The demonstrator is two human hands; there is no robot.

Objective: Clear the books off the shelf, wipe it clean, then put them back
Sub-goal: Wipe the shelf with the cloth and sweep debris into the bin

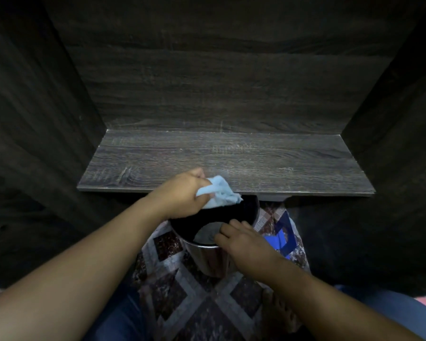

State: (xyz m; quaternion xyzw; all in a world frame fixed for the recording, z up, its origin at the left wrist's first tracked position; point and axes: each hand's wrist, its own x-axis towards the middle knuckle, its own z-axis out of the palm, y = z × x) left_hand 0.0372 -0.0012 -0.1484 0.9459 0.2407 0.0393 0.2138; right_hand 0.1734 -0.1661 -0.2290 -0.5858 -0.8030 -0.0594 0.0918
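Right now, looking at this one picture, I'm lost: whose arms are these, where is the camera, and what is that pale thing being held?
There is no machine here. These are a person's two bare arms, filmed by one camera worn on the head, looking forward and down. The left hand grips a crumpled pale blue cloth at the front edge of a dark wooden shelf. No books show on the shelf. Just below its edge stands a metal bucket on a patterned floor. The right hand holds the bucket's rim. A blue thing beside the bucket is too unclear to name.
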